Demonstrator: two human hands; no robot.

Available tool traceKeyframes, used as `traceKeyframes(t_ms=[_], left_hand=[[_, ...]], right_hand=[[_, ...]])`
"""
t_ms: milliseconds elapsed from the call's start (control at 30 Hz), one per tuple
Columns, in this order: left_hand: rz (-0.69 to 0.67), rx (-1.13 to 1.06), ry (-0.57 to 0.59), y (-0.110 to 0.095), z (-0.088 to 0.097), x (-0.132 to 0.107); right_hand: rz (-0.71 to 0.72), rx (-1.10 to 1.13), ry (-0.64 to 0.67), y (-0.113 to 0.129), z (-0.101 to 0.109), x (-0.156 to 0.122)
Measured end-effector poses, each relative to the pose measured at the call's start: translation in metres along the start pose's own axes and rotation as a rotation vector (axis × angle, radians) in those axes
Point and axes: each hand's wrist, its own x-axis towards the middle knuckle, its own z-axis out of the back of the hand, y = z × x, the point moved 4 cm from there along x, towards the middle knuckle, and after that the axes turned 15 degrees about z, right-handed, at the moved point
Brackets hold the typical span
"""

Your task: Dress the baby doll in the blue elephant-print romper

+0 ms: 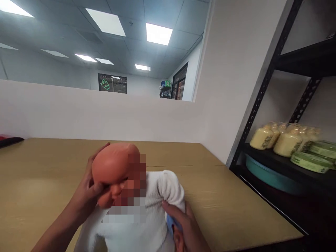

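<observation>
Head view: by the left grip, curled round its side with the thumb on the cheek, the head of a doll is clasped. By the right grip, a sleeve of the doll's white garment is pinched under the thumb, beside a patch of blue cloth. The doll is held low in the middle of the view, over the near part of the worktop; whether it is rested there cannot be told. Its long axis is directed from the crown, which is pointed away, down toward the wearer, the front of the head being turned toward the camera. On a black rack at the right, yellowish bottles with dark lettering are clustered beside stacked green tubs; their contents cannot be made out. Below them a teal basin is shelved, its inside hidden. Behind the worktop, a pale partition is seen.
</observation>
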Motion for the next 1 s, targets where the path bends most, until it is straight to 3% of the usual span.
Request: traceKeyframes(t_ms=[133, 267, 433, 600, 733, 1000], left_hand=[[0.016, -0.058, 0.119, -0.011, -0.021, 0.044], [0.015, -0.095, 0.198, -0.008, -0.030, 0.088], [0.093, -0.101, 0.248, 0.010, -0.037, 0.142], [0.205, -0.131, 0.206, 0.046, -0.038, 0.191], [0.281, -0.126, 0.220, 0.082, -0.034, 0.228], [0.473, -0.068, 0.305, 0.149, -0.028, 0.291]], right_hand=[[-0.015, -0.007, 0.050, 0.011, -0.010, 0.041], [-0.031, -0.088, 0.089, 0.003, -0.014, 0.088], [-0.060, -0.108, 0.114, -0.013, -0.020, 0.145], [-0.096, -0.167, 0.152, -0.036, -0.018, 0.196], [-0.088, -0.210, 0.190, -0.052, 0.002, 0.227], [0.021, -0.238, 0.396, -0.068, 0.065, 0.276]])
